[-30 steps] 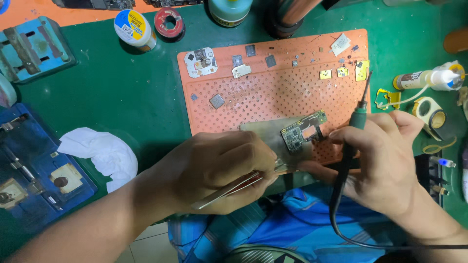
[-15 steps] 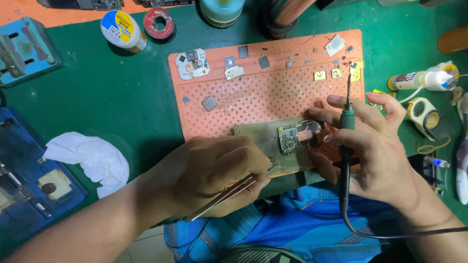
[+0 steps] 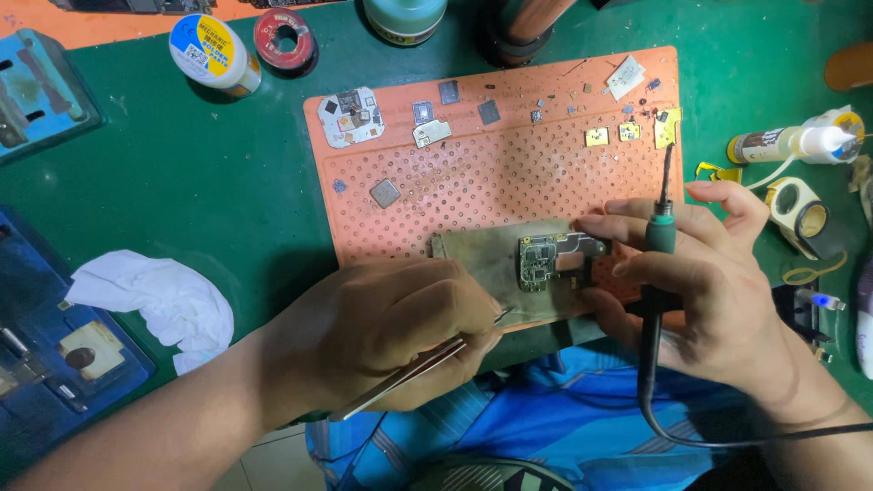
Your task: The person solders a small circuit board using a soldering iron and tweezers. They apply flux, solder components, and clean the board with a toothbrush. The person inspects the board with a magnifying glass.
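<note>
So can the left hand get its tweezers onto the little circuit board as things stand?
Probably yes: the left hand holds the tweezers just beside the circuit board, with only bare cloth between; the right hand sits on its far side.

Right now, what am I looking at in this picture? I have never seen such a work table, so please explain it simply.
This is one view from a camera worn on a person's head, looking down at their own two hands. The left hand holds metal tweezers. The right hand holds a soldering iron with a dark cable, its tip pointing away, and its fingers touch a small circuit board. The board lies on a worn pad on an orange perforated mat, where small chips and metal parts are scattered. Around it, on the green table, are a white cloth, a solder spool and a glue tube.
</note>
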